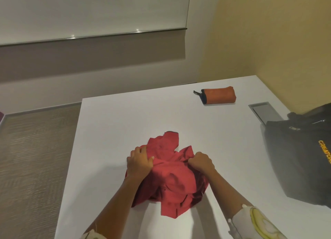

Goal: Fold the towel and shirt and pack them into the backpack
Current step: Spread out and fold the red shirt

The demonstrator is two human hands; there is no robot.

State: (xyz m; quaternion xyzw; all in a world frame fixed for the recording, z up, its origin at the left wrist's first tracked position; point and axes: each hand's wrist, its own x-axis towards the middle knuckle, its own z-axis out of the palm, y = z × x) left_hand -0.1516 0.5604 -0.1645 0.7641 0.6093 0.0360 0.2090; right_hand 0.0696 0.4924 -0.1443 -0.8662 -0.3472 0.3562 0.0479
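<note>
A crumpled red cloth shirt (pixel 172 177) lies in a heap on the near middle of the white flat surface (pixel 116 131). The left hand (pixel 139 162) grips the left side of the heap, its fingers (pixel 138 150) curled into the cloth. The right hand (pixel 201 162) grips the right side, its fingers (pixel 193 161) clamped on a bunch of cloth. An orange rolled towel (pixel 219 95) with a black edge lies far back on the right, well apart from the shirt. A black fabric backpack (pixel 300 158) with yellow letters stands at the right edge, near a grey metal hatch (pixel 265 112) set in the surface.
</note>
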